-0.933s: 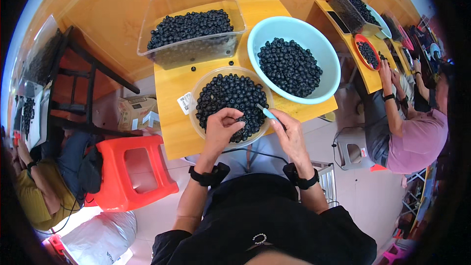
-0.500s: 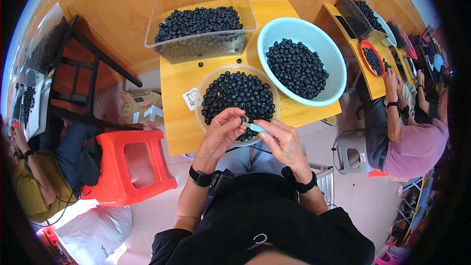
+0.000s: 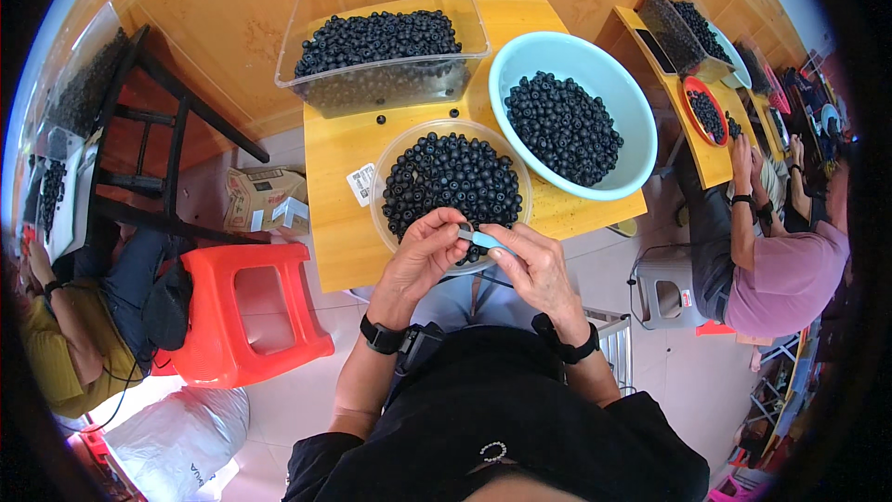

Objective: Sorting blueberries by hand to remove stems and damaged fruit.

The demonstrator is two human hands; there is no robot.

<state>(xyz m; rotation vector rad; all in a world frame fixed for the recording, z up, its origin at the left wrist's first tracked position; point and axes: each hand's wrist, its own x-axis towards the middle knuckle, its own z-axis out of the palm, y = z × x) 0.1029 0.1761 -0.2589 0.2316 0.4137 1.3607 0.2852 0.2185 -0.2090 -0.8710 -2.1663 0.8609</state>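
My left hand [image 3: 418, 258] is closed, thumb and fingers pinching a small dark round bead [image 3: 467, 226]. A small knife with a light blue handle [image 3: 487, 241] is gripped in my right hand [image 3: 539, 270]. Its short metal blade lies against the bead and partly hides it. Both hands are over the near edge of a round clear tub [image 3: 374, 209] heaped with black beads [image 3: 453, 175], several showing holes.
Behind the tub stands a clear rectangular bin [image 3: 372, 93] of beads; right of it, a pale blue basin [image 3: 641, 112] holds more. Two loose beads lie on the yellow table [image 3: 330, 158]. A red stool [image 3: 209, 316] stands at left. People work at both sides.
The blade has shifted slightly over the bead, which now shows less. Both hands keep nearly the same place and grip.
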